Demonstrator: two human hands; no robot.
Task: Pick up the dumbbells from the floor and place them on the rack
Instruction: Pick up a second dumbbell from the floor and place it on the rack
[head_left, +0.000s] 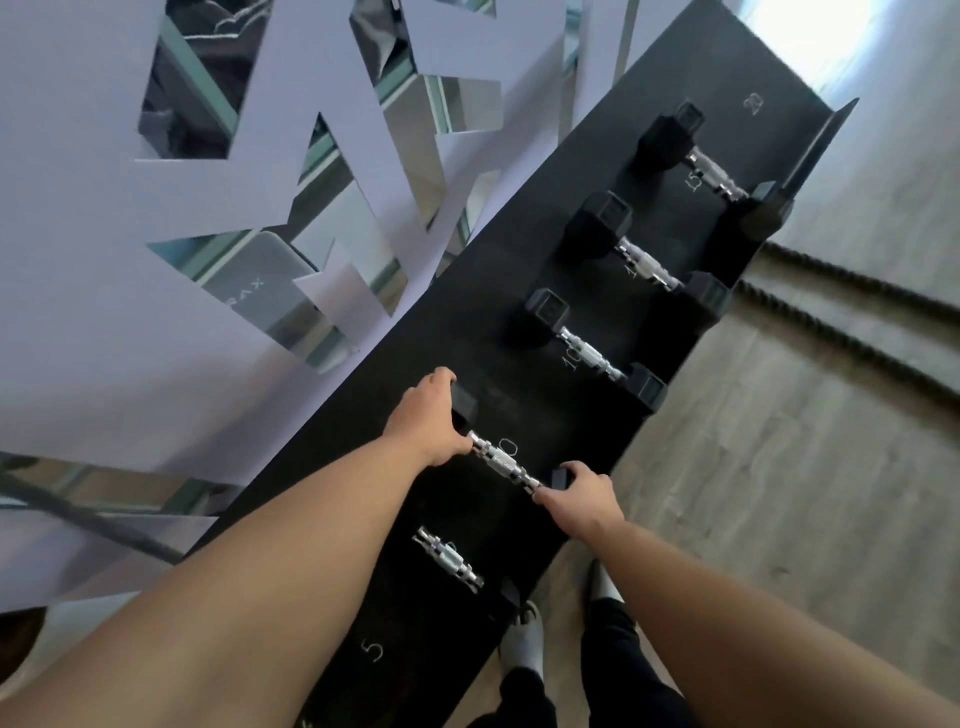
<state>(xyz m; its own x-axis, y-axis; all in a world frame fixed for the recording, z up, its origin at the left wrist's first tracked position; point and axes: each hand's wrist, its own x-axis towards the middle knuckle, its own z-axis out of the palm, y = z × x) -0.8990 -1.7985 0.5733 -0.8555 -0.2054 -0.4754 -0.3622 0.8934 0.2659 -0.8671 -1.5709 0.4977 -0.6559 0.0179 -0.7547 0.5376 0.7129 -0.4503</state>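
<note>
dumbbell (505, 461) with knurled chrome handle, both hands cupping black ends.

Black rack, chrome handles, lilac wall — colours only.

Rack (613, 171) matt black with pale printed numerals; dumbbells black at the heads, bright knurled silver on the handles — the held dumbbell (506, 462) the same, as is the nearest dumbbell (449, 558). Wall panel (88, 260) flat pale lilac, cut in jagged angular shapes showing mirror (457, 109) with grey-green reflections. Floor (779, 467) grey-brown wood grain; two dark braided ropes (852, 306) across it. Shoes (527, 644) white-grey, trousers (613, 660) black.
</note>
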